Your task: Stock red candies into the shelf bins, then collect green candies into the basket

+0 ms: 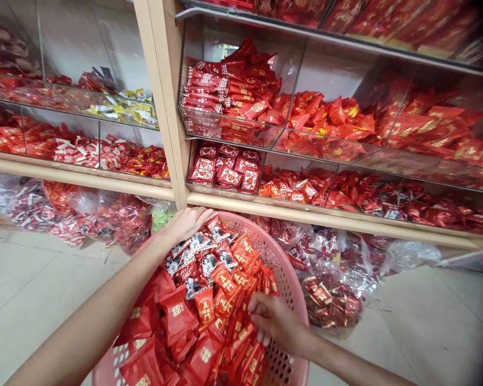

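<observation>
A pink plastic basket (295, 279) with a perforated wall is heaped with wrapped candies. My left hand (187, 222) lies across the basket's far rim, fingers stretched out and touching the top of the pile. Under it are red, black and white candy packets (207, 260) with printed figures. My right hand (273, 321) is inside the basket at the right, its fingers curled against the pile; what they hold, if anything, is hidden. Close to it lie small orange-red packets (225, 289) with gold characters. Larger plain red packets (179, 313) fill the near left part.
A wooden shelf unit (177, 177) with clear bins of red packets stands ahead. White and yellow packets (132, 110) lie in a left bin. Below, on the tiled floor (28, 284), sit clear bags of candies (334, 300), one just right of the basket.
</observation>
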Demonstrator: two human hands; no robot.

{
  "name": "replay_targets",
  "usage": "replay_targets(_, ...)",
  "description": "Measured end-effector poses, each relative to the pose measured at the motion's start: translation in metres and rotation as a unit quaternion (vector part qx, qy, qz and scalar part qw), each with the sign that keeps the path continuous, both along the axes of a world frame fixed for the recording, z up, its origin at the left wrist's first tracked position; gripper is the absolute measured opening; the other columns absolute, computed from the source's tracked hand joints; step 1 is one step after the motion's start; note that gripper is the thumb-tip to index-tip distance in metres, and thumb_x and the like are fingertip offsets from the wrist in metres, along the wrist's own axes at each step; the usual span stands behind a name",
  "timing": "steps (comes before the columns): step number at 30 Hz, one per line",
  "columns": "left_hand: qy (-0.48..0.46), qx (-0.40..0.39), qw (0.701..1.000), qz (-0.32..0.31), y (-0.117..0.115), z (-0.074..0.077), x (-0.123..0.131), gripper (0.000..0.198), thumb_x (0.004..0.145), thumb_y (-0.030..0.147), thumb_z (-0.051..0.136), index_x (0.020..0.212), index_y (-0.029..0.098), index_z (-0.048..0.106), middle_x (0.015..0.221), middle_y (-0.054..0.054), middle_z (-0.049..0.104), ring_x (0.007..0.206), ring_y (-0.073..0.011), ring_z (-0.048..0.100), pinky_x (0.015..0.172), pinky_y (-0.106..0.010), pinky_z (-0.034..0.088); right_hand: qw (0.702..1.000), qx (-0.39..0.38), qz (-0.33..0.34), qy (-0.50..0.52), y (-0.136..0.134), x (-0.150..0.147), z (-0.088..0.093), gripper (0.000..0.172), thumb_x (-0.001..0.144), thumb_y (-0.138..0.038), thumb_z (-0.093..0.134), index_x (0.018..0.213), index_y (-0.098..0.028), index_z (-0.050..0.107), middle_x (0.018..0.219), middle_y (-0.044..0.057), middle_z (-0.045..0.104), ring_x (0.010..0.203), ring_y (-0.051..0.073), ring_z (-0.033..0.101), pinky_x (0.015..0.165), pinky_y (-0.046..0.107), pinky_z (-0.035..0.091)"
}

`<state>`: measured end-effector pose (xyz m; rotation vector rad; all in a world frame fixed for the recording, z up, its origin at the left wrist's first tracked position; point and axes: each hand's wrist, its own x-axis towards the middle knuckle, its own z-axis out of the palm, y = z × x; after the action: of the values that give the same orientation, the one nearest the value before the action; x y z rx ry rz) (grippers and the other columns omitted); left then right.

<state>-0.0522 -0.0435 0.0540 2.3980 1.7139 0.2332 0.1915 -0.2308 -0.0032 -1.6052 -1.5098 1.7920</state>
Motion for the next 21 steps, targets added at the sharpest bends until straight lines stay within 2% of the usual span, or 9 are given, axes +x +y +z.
replay_targets(1, 0.0, 0.001, 1.0, 0.0, 0.0, 0.0, 0.0, 0.063, 0.088, 0.061, 0.014, 0.103, 0.021, 0.061, 0.096, -0.007, 0.07, 0.094, -0.0219, 0.064, 0.08, -0.027, 0.044, 0.998, 0.03, 0.034, -0.045, -0.002, -0.001, -0.001, 0.003, 0.079, -0.021, 0.045, 0.082, -0.02, 0.043, 0.054, -0.007, 0.045, 0.044, 0.011, 0.052, 0.041, 0.021, 0.039)
replay_targets(3, -0.002, 0.004, 1.0, -0.002, -0.001, 0.0, 0.0, 0.063, 0.088, 0.06, 0.015, 0.103, 0.021, 0.061, 0.096, -0.007, 0.07, 0.093, -0.0215, 0.064, 0.08, -0.027, 0.044, 0.975, 0.131, 0.114, -0.141, -0.004, -0.002, 0.002, 0.007, 0.079, -0.014, 0.041, 0.077, -0.019, 0.045, 0.059, -0.003, 0.051, 0.052, 0.012, 0.054, 0.048, 0.022, 0.04)
replay_targets(6, -0.007, 0.007, 1.0, -0.003, -0.002, 0.0, -0.001, 0.062, 0.089, 0.06, 0.015, 0.103, 0.021, 0.061, 0.096, -0.007, 0.07, 0.094, -0.0208, 0.064, 0.081, -0.027, 0.044, 0.893, 0.28, 0.22, -0.275, 0.0, -0.004, 0.017, 0.016, 0.08, -0.008, 0.037, 0.079, -0.018, 0.051, 0.081, 0.003, 0.059, 0.067, 0.013, 0.056, 0.058, 0.024, 0.04)
replay_targets(8, -0.01, 0.008, 1.0, -0.004, -0.002, 0.0, -0.001, 0.061, 0.089, 0.06, 0.016, 0.103, 0.021, 0.061, 0.096, -0.007, 0.07, 0.094, -0.0208, 0.063, 0.081, -0.027, 0.044, 0.849, 0.317, 0.286, -0.312, 0.004, -0.008, 0.027, 0.024, 0.079, -0.006, 0.036, 0.088, -0.019, 0.054, 0.09, 0.004, 0.059, 0.069, 0.013, 0.057, 0.058, 0.024, 0.039)
replay_targets(10, -0.01, 0.009, 1.0, -0.008, -0.002, 0.001, -0.001, 0.061, 0.089, 0.06, 0.015, 0.103, 0.022, 0.061, 0.096, -0.007, 0.07, 0.094, -0.0213, 0.063, 0.081, -0.028, 0.044, 0.825, 0.339, 0.346, -0.291, 0.006, -0.011, 0.034, 0.029, 0.079, -0.006, 0.036, 0.095, -0.021, 0.055, 0.097, 0.003, 0.059, 0.073, 0.013, 0.058, 0.061, 0.024, 0.04)
replay_targets(14, -0.009, 0.008, 1.0, -0.009, -0.003, 0.0, -0.002, 0.062, 0.089, 0.059, 0.013, 0.102, 0.021, 0.061, 0.095, -0.007, 0.069, 0.093, -0.0218, 0.064, 0.079, -0.028, 0.044, 0.811, 0.343, 0.417, -0.224, 0.003, -0.016, 0.033, 0.026, 0.08, -0.01, 0.041, 0.096, -0.021, 0.057, 0.102, 0.002, 0.06, 0.092, 0.015, 0.057, 0.077, 0.024, 0.043)
replay_targets(17, -0.011, 0.014, 1.0, -0.014, -0.003, 0.0, -0.002, 0.063, 0.089, 0.059, 0.011, 0.1, 0.021, 0.06, 0.094, -0.008, 0.069, 0.091, -0.0227, 0.064, 0.077, -0.029, 0.044, 0.811, 0.336, 0.425, -0.22, 0.004, -0.014, 0.034, 0.026, 0.079, -0.011, 0.044, 0.098, -0.021, 0.058, 0.104, 0.002, 0.06, 0.092, 0.015, 0.057, 0.079, 0.024, 0.044)
replay_targets(19, -0.013, 0.021, 0.999, -0.023, -0.003, -0.001, -0.002, 0.062, 0.09, 0.058, 0.01, 0.097, 0.021, 0.06, 0.093, -0.008, 0.069, 0.09, -0.0231, 0.065, 0.076, -0.029, 0.044, 0.812, 0.36, 0.407, -0.212, 0.014, -0.012, 0.048, 0.029, 0.08, -0.01, 0.043, 0.102, -0.022, 0.058, 0.106, 0.002, 0.059, 0.092, 0.014, 0.057, 0.079, 0.024, 0.045)
replay_targets(21, -0.023, 0.019, 0.999, -0.026, -0.003, -0.002, -0.003, 0.061, 0.09, 0.057, 0.011, 0.097, 0.022, 0.06, 0.091, -0.007, 0.069, 0.092, -0.0223, 0.064, 0.076, -0.028, 0.044, 0.807, 0.411, 0.371, -0.206, 0.031, -0.009, 0.076, 0.033, 0.081, -0.007, 0.041, 0.106, -0.021, 0.056, 0.108, 0.003, 0.058, 0.094, 0.014, 0.057, 0.081, 0.025, 0.045)
